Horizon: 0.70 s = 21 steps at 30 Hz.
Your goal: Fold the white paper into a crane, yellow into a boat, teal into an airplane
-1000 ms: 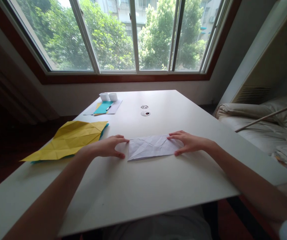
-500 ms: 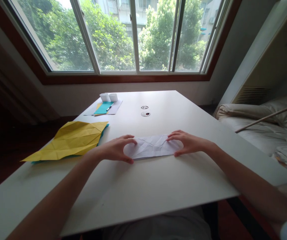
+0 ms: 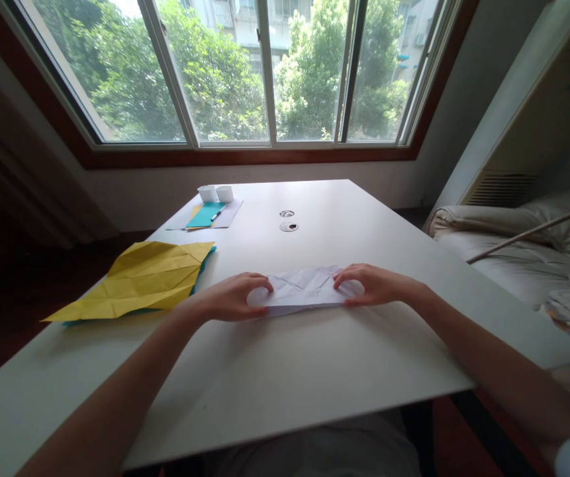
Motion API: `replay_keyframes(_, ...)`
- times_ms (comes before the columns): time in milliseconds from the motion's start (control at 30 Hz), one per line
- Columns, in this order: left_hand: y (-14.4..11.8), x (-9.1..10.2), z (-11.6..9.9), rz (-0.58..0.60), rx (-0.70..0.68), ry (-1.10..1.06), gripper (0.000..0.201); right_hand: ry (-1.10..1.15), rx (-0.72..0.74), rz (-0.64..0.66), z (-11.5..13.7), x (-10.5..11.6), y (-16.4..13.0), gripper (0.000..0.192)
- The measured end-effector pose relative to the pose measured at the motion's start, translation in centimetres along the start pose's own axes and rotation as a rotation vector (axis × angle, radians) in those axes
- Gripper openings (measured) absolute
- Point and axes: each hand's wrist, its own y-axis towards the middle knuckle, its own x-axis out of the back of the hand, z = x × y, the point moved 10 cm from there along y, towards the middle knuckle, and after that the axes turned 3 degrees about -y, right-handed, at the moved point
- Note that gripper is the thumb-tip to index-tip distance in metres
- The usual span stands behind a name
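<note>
A folded, creased sheet of white paper (image 3: 304, 286) lies on the white table (image 3: 285, 371) in front of me. My left hand (image 3: 237, 296) grips its left end, thumb at the near edge and fingers on top. At the right end my right hand (image 3: 371, 285) holds it the same way, fingertips on the upper face and thumb at the near edge. The near edge of the paper is slightly lifted, and a lower layer shows beneath it. Both palms curve around the ends, so the thumb tips are partly hidden.
Left of my left hand lies a creased yellow sheet (image 3: 153, 275) over a teal one. Farther back are two white cups (image 3: 216, 193), a teal paper (image 3: 205, 214) and a pen (image 3: 218, 213). Round metal fittings (image 3: 288, 226) sit in the tabletop. A sofa (image 3: 527, 238) stands at right.
The near edge of the white paper has come up slightly, with both thumbs now closer in under it. My right hand has shifted slightly nearer. Everything else stays put.
</note>
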Motion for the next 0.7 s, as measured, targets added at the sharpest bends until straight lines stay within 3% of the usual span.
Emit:
replay_keyframes(200,0.1,1.0,-0.3,-0.062,0.045,0.092,0.031,-0.009,0.001,-0.007,0.2,0.2,0.0,0.045)
replay_keyframes(400,0.3,2.1,-0.8,-0.177,-0.009,0.136,0.026,-0.036,0.015,-0.059,0.4,0.7,-0.1,0.061)
replay_keyframes(600,0.1,3.1,-0.5,-0.311,-0.063,0.005,0.021,-0.081,-0.009,-0.211,-0.3,2.1,-0.1,0.027)
replay_keyframes(700,-0.3,4.1,-0.2,-0.402,-0.041,-0.065,0.022,-0.013,-0.047,-0.321,-0.5,3.2,-0.4,0.023)
